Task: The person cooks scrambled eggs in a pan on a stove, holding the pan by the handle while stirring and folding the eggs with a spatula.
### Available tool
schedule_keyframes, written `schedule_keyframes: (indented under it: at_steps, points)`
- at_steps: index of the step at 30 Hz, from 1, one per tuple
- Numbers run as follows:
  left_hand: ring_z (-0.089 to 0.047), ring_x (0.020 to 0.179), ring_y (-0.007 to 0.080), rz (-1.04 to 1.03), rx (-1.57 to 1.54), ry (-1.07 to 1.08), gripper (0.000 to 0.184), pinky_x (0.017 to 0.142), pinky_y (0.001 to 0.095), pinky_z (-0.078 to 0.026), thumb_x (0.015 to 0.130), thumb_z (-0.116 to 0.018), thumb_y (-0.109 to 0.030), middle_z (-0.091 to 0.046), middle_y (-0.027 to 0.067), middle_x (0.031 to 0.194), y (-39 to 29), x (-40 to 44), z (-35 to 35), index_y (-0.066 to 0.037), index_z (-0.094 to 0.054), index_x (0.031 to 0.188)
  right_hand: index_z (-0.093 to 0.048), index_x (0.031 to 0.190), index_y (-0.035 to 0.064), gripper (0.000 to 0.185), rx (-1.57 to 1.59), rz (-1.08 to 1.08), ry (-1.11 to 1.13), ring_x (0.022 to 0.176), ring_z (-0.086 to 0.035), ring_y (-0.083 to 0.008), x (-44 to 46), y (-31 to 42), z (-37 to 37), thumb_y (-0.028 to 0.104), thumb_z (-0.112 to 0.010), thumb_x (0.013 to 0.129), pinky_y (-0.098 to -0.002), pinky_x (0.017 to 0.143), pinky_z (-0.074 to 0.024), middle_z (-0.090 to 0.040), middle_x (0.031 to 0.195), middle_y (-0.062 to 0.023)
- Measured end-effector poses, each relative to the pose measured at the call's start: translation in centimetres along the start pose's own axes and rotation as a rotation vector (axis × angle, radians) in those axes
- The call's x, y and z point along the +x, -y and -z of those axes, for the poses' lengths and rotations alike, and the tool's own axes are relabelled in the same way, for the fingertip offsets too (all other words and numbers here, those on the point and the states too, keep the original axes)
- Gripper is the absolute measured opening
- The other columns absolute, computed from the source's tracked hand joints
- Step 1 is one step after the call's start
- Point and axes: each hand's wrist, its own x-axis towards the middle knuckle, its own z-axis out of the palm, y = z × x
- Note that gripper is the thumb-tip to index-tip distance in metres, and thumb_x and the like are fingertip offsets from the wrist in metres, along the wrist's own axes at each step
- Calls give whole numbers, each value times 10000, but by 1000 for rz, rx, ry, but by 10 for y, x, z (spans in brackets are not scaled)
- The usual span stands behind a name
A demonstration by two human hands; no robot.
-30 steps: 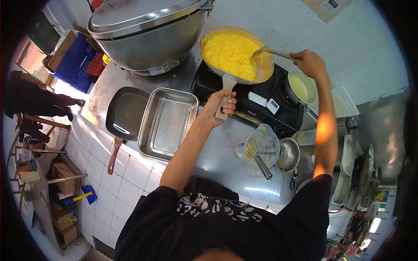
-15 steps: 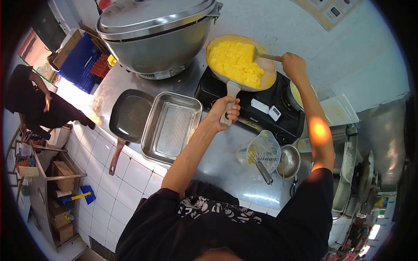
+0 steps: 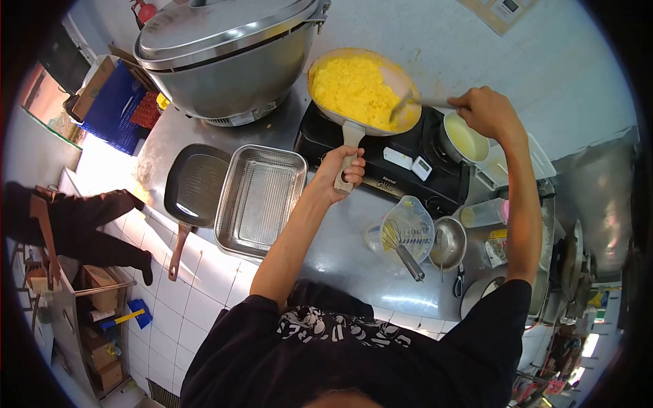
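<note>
My left hand point(image 3: 338, 175) is wrapped round the handle of a frying pan point(image 3: 394, 76), which sits tilted over the left burner of a black gas stove point(image 3: 439, 189). Soft yellow scrambled eggs point(image 3: 350, 85) fill most of the pan. In my right hand point(image 3: 488, 114) is the grey handle of a spatula point(image 3: 435, 102); its blade touches the right side of the eggs. Below that hand, a pot point(image 3: 468, 141) with pale yellow contents rests on the right burner. A small digital device point(image 3: 421, 168) lies on the stove between the burners.
A large steel cooker point(image 3: 224, 78) stands at the back left. A square grill pan point(image 3: 197, 187) and a steel tray point(image 3: 228, 234) lie left of me. Nearer are a plastic jug point(image 3: 418, 221) with a whisk point(image 3: 409, 262) and a metal bowl point(image 3: 457, 238). Another person point(image 3: 75, 224) walks at far left.
My right hand has moved right and slightly down with the spatula, whose blade is now lower in the pan. My left hand keeps its grip. The other person's legs have shifted.
</note>
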Motion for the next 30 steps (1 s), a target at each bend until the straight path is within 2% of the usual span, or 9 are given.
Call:
schedule_keyframes:
  at_steps: [2, 3, 5, 8, 14, 19, 21, 27, 30]
  points:
    - [-326, 416, 45, 10, -8, 11, 113, 325, 164, -276, 843, -468, -140, -406, 6, 617, -1, 1, 2, -44, -457, 901, -642, 1035, 156, 282, 95, 5, 228, 866, -590, -317, -1, -1, -4, 167, -523, 779, -415, 754, -478, -620, 941, -166]
    - [-330, 420, 49, 17, -15, 28, 95, 329, 165, -276, 840, -463, -134, -402, 7, 612, -1, 1, 3, -55, -449, 892, -642, 1035, 156, 282, 98, 1, 230, 866, -590, -317, 2, -3, -15, 167, -523, 779, -415, 754, -478, -620, 941, -166]
    - [-324, 414, 44, 21, -4, 15, 112, 323, 162, -274, 845, -465, -141, -403, 4, 614, -1, 0, 2, -45, -458, 903, -642, 1033, 130, 286, 173, -13, 133, 822, -597, -337, 21, -10, -54, 152, -523, 774, -409, 752, -470, -623, 858, -209]
    - [-316, 407, 39, 27, -3, 2, 129, 317, 158, -270, 851, -467, -149, -401, 0, 614, -2, 0, 1, -35, -468, 912, -641, 1031, 121, 280, 172, -115, 33, 848, -598, -342, 55, -13, -92, 155, -526, 779, -403, 760, -472, -624, 864, -212]
    - [-313, 404, 38, 35, 11, -15, 132, 316, 158, -269, 849, -470, -155, -396, -3, 611, -2, -1, -1, -36, -474, 906, -624, 1070, 147, 303, 358, -92, 12, 908, -589, -341, 96, -20, -113, 183, -488, 801, -418, 790, -471, -612, 967, -200]
    - [-313, 405, 37, 31, 4, -9, 143, 316, 157, -268, 847, -475, -158, -405, 0, 617, -1, 0, 2, -33, -475, 917, -632, 1060, 180, 289, 398, -58, -138, 875, -594, -344, 83, -14, -136, 202, -493, 807, -410, 780, -477, -625, 918, -186]
    - [-326, 416, 46, 32, 5, 2, 96, 325, 165, -270, 841, -467, -137, -401, 3, 606, -3, 0, 2, -61, -453, 897, -638, 1050, 190, 281, 392, -54, -190, 862, -597, -342, 75, -13, -127, 208, -497, 807, -406, 776, -478, -630, 896, -178]
    - [-322, 417, 46, 25, -19, 17, 99, 327, 166, -270, 843, -467, -141, -402, 2, 605, -2, 1, 2, -58, -450, 893, -653, 1020, 221, 262, 136, -50, -30, 826, -615, -280, 26, -16, -8, 197, -540, 786, -388, 728, -487, -651, 858, -111]
    - [-324, 419, 47, 12, -24, 3, 98, 328, 166, -272, 844, -465, -141, -400, 2, 605, -1, -2, -1, -56, -450, 891, -664, 989, 220, 242, -22, -3, 51, 806, -621, -270, 20, -15, 7, 193, -562, 771, -381, 705, -492, -652, 858, -97]
